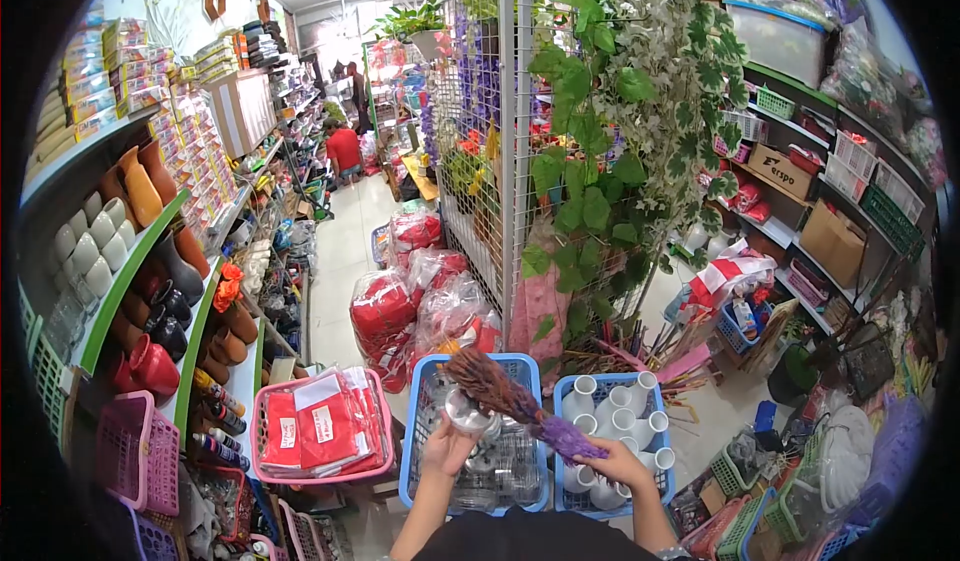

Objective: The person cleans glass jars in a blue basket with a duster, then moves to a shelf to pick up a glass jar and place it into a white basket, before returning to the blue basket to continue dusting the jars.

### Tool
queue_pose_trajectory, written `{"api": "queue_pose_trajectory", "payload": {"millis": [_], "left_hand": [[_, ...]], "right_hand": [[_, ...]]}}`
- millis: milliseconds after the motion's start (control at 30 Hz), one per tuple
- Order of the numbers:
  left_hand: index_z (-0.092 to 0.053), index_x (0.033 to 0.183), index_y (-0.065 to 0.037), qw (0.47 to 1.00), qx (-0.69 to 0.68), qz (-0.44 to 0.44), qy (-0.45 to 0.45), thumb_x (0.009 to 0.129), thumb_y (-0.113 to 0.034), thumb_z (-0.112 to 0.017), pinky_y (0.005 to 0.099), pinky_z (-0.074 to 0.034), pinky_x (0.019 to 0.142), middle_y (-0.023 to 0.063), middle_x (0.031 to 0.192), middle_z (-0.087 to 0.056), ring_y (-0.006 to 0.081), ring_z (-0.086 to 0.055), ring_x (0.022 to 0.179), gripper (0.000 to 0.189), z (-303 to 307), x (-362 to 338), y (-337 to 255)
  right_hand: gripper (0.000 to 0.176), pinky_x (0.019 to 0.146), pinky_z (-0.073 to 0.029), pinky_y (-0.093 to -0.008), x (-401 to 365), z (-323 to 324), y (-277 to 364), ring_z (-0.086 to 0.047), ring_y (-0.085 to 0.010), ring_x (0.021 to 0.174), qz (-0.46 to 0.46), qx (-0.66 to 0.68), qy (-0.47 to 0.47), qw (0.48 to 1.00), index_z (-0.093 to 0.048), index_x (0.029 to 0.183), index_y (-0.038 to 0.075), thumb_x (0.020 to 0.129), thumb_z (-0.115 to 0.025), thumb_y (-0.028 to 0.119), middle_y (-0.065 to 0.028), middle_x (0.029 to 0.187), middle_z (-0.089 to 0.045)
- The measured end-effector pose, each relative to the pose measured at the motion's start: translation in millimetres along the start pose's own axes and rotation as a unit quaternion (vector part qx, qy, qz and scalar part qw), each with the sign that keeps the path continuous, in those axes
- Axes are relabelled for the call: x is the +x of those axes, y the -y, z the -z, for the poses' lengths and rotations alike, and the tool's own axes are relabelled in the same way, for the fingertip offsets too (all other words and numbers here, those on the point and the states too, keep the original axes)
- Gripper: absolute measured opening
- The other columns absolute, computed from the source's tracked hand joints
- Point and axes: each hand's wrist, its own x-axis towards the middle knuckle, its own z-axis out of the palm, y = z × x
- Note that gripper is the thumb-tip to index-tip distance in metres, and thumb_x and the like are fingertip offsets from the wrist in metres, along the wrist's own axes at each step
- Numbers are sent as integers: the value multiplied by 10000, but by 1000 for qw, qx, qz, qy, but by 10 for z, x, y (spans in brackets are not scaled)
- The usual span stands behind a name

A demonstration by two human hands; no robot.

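Note:
My left hand (pixel 448 451) is closed around a clear glass vase (pixel 466 411), its round end tilted up above a blue basket (pixel 406 461). In my right hand (pixel 617 464) is a duster (pixel 505 393), brown and fluffy at the far end and purple near my fingers. The brown part lies across the vase, close against it or touching. Several clear glass vessels (pixel 490 476) lie in the blue basket below. White bottle-shaped vases (pixel 612 421) stand packed in a second blue basket (pixel 668 481) under my right hand.
A pink basket (pixel 262 466) of red-and-white packets is on the left. Wrapped red bundles (pixel 425 296) sit on the floor ahead, beside a wire rack (pixel 475 151) with hanging leaves (pixel 590 161). Shelves of vases (pixel 140 186) line the left. A person in red (pixel 342 149) crouches down the aisle.

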Motion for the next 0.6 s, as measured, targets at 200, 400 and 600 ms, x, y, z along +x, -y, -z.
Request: {"api": "queue_pose_trajectory", "payload": {"millis": [200,400,600], "left_hand": [[-335,1390,-76,996,42,58,51,973,-338,-369,521,-230,1102,137,1439,-342,318,-334,1314,494,185,-6,275],[-277,1422,-106,987,-127,73,73,970,-301,-393,520,-234,1105,132,1433,-347,333,-306,1330,505,205,-171,203],[-360,1364,-42,997,-75,2,-30,935,-216,-422,471,-250,1105,123,1412,-385,312,-372,1289,467,287,-311,-102]], "right_hand": [[547,732,-458,-250,195,-246,182,-548,-87,764,36,-17,34,999,-547,1261,88,801,-716,331,-51,920,-666],[564,757,-461,-258,257,-218,209,-564,-78,818,20,-39,59,997,-541,1264,84,797,-715,347,-64,943,-676],[525,576,-396,-234,43,-167,202,-489,-60,639,-32,-14,139,990,-560,1263,127,795,-722,303,0,774,-595]]}}
